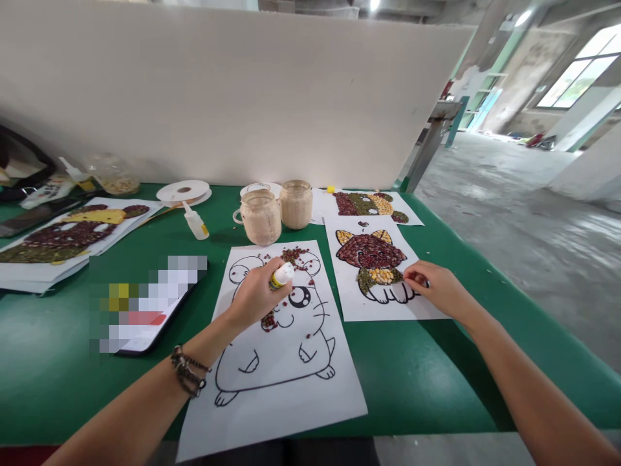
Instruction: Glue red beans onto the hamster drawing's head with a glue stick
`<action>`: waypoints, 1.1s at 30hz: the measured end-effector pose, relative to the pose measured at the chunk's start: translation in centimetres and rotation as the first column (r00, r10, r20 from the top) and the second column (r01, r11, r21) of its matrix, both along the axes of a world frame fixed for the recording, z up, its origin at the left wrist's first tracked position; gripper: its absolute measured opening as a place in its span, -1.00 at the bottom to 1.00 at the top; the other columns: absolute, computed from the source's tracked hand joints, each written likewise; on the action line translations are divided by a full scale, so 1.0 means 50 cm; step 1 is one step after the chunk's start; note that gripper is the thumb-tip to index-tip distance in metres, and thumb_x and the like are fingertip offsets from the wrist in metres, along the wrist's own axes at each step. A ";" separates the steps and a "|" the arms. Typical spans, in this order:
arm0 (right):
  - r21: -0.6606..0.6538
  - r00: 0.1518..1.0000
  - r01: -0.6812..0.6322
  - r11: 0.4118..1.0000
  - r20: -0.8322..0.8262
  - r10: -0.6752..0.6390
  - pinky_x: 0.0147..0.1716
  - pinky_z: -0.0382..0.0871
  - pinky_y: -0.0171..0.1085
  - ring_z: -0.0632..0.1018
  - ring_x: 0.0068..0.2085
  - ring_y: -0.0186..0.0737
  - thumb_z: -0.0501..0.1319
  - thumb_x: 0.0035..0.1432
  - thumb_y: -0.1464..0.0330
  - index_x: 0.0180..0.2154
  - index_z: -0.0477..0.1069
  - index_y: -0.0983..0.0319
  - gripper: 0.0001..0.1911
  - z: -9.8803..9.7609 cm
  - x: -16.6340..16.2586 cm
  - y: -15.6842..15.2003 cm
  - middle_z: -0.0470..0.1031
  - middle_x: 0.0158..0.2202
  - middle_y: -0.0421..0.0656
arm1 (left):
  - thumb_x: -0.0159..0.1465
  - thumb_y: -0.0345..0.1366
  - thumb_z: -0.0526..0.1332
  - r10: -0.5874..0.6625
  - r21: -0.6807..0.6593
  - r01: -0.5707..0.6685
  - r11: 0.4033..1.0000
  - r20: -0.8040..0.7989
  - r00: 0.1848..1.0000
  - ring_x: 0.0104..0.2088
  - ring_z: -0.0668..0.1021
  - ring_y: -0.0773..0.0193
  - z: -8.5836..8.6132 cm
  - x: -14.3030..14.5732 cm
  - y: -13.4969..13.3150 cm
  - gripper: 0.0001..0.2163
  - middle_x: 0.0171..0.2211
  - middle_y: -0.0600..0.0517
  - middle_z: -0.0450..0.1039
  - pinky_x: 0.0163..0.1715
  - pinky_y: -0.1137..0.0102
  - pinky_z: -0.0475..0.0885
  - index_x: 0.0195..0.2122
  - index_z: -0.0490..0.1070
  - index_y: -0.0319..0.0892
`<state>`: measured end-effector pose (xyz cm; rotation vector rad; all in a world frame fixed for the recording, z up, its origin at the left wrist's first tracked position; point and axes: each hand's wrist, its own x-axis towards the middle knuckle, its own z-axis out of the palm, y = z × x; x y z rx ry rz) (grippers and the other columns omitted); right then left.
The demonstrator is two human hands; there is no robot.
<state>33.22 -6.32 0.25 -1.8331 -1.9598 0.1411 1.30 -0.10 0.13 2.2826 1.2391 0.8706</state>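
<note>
My left hand (257, 291) is closed around a white glue bottle (281, 276) with a yellow label, above a hamster drawing (272, 356) on white paper. Red and green beans (294, 257) lie loose near the drawing's ear and mouth. To the right, my right hand (436, 285) has its fingertips pinched together at the edge of a fox picture (371, 249). The fox's head is covered in red beans, its ears and chest in yellow kernels, with green beans beside them. Whatever the right fingertips hold, if anything, is too small to make out.
Two jars (262, 217) stand behind the drawing, near a small glue bottle (195, 221) and a ribbon spool (183, 192). A phone (160, 310) lies left. More bean pictures (72, 233) rest at the far left and back right. A white board (218, 97) closes off the green table's back.
</note>
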 end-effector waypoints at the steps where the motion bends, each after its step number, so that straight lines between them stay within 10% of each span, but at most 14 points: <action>1: 0.006 1.000 0.005 1.000 -0.002 -0.004 -0.56 0.26 -0.32 0.35 -0.57 -0.32 0.02 -0.05 0.29 -0.58 0.29 0.20 -0.82 0.000 -0.001 0.000 0.37 -0.58 -0.17 | 0.04 -0.29 0.04 0.005 0.003 -0.005 1.000 -0.001 1.000 -0.68 0.19 0.46 0.000 0.000 0.000 -0.91 -0.70 0.20 0.09 -0.68 0.56 0.10 -0.52 0.11 -0.16; 33: -0.057 0.986 0.083 0.995 -0.140 -0.090 -0.57 0.25 -0.34 0.36 -0.59 -0.32 0.11 -0.11 0.15 -0.52 0.32 0.22 -0.75 -0.010 0.005 -0.002 0.35 -0.63 -0.20 | 0.05 -0.27 0.04 0.015 0.014 -0.014 1.000 -0.028 0.999 -0.68 0.22 0.44 -0.002 -0.001 0.002 -0.89 -0.69 0.19 0.11 -0.68 0.57 0.10 -0.51 0.09 -0.15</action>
